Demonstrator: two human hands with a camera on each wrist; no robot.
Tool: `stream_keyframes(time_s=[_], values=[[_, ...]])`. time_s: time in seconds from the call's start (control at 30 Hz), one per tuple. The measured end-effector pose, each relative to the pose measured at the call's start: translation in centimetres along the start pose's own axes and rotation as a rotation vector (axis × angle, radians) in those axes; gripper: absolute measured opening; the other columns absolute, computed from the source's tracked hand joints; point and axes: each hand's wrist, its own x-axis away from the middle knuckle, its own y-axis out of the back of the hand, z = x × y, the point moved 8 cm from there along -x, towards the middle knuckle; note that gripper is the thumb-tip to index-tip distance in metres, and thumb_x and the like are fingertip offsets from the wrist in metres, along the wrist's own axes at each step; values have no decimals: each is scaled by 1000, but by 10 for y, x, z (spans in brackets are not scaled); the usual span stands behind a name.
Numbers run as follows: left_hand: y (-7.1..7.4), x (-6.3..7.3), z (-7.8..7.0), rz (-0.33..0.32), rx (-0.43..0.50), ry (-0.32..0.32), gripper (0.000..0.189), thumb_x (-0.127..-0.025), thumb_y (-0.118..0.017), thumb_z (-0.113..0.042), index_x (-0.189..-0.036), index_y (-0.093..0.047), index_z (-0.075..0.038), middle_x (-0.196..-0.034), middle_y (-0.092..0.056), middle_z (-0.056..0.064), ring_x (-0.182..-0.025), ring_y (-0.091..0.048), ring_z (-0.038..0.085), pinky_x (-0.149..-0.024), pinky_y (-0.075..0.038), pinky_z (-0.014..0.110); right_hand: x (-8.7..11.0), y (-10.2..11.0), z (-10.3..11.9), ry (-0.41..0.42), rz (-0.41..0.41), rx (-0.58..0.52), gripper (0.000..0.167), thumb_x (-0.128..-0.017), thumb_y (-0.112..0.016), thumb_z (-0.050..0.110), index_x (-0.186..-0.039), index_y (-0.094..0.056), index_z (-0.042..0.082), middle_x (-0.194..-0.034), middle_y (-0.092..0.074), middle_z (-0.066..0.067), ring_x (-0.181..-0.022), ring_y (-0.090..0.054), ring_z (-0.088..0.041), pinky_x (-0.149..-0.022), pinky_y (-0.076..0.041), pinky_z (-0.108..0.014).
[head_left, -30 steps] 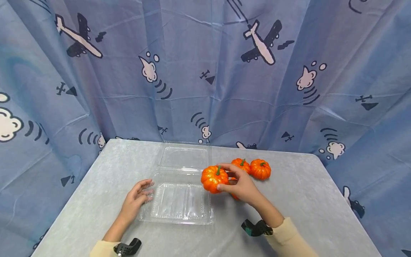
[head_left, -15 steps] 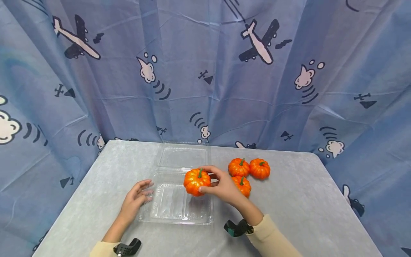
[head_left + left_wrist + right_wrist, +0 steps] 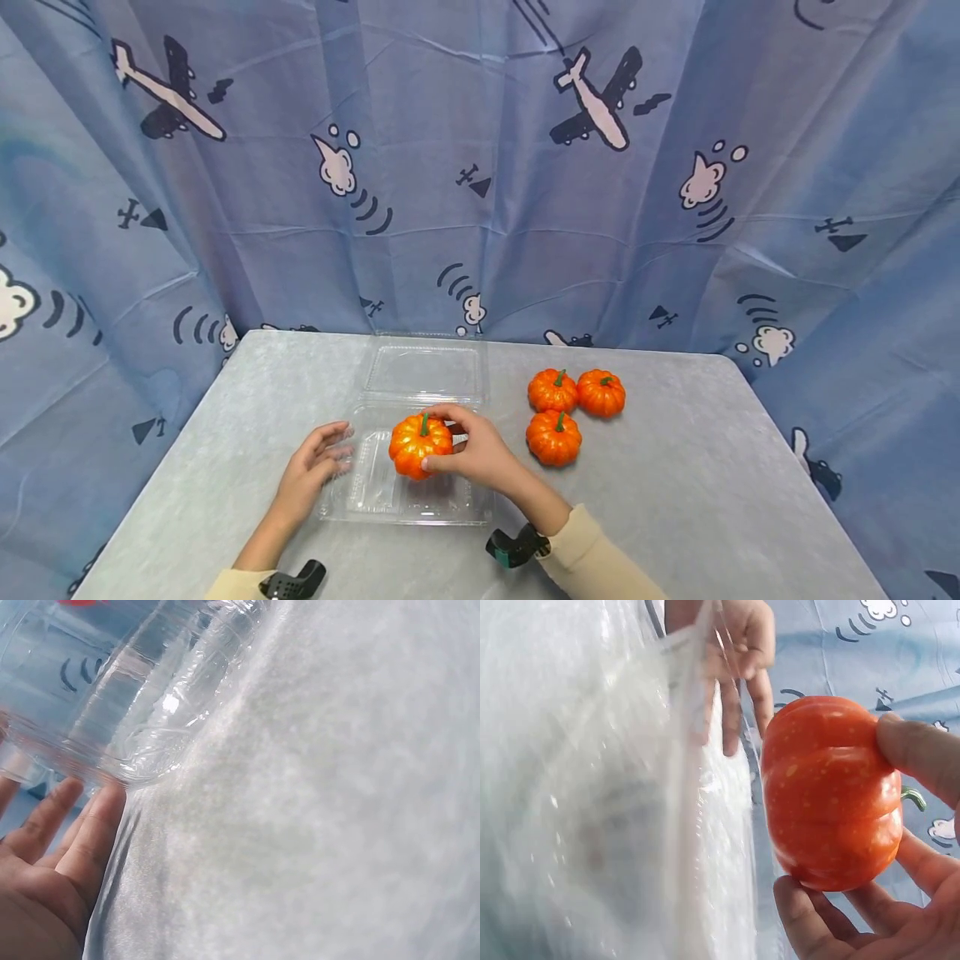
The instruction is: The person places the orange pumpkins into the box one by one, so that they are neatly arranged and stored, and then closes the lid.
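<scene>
My right hand [image 3: 480,450] grips a small orange pumpkin [image 3: 420,447] with a green stem, thumb on one side and fingers on the other. It is above the base of a clear plastic clamshell box [image 3: 375,500], whose lid [image 3: 426,371] lies folded back behind. The same pumpkin [image 3: 832,795] fills the middle of the right wrist view. At the box's left side is my left hand [image 3: 307,471], its fingers fairly straight. In the left wrist view, the fingertips of that hand [image 3: 67,855] touch the clear wall of the box [image 3: 150,697].
Three more orange pumpkins sit in a cluster to the right of the box: a back left pumpkin [image 3: 552,392], a back right pumpkin [image 3: 602,393] and a front pumpkin [image 3: 553,439]. A grey-white table [image 3: 675,500] carries everything. Behind it hangs a blue patterned curtain [image 3: 420,167].
My right hand has carried the pumpkin leftward from beside the other pumpkins to over the box's base, then slightly lower. My left hand has stayed at the box's left side.
</scene>
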Motion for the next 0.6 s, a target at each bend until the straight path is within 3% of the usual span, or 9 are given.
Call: stream_keyframes(time_s=[0.2,0.47,0.6], values=[[0,0,1,0,13,-9,51,-84,-46,12,-135,-45,5,-134,-49,30,-107,-63,12,-81,-55,24,-5,-23,-3,5,16,-18,56,-71,-82,11,-123,-60,11,-120,-62,-10,-100,-57,-25,-78,-56,-29],[0,1,2,6,41,-19,50,-86,-46,11,-135,-45,4,-127,-59,-1,-106,-63,11,-81,-56,25,-11,-41,-8,-29,41,15,56,-71,-83,15,-122,-61,16,-121,-62,-5,-104,-58,-25,-74,-53,-20],[-1,1,3,15,67,-32,50,-86,-45,12,-135,-43,6,-127,-59,-4,-106,-63,10,-81,-55,24,-13,-47,-11,-46,37,68,59,-69,-84,17,-124,-60,17,-122,-62,-4,-105,-60,-24,-76,-53,-22]])
